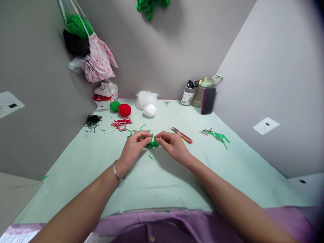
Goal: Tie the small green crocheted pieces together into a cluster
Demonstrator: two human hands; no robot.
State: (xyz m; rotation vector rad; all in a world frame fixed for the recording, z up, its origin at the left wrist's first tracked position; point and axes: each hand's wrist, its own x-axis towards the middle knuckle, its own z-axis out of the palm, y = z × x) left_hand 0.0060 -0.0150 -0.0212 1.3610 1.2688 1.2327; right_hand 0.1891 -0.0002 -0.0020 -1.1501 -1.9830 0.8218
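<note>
Head view, left hand: your left hand (133,145) is nearly closed, thumb and forefinger pinched on a short green strand (153,137); a silver bracelet (116,172) circles the wrist.
Right hand: your right hand (174,145) mirrors it, fingertips drawn together on the same strand, just beside your left ones.
Green work: rounded green pieces (150,145) lie right below your fingertips, partly hidden by your left hand, with a bit of red showing beside them.
Near you: a green snippet (150,157) lies on the pale green cover (162,189), on your side of the work.
Snips: orange-handled snips (186,138) lie just past your right hand, blades pointing away to the left.
Loose yarn: red and white strands (122,124) lie beyond your left hand, a black tangle (93,121) farther left, green and red strands (218,135) well off to the right.
Balls: a red ball (124,110) sits against a green ball (115,106); right of them, a white ball (149,110) stands before white fluff (146,98).
Far corner: a pen cup (187,97), a bottle (198,97) and an upright phone (208,102) stand close together.
Wall: a pink spotted bag (100,59) hangs at your left.
</note>
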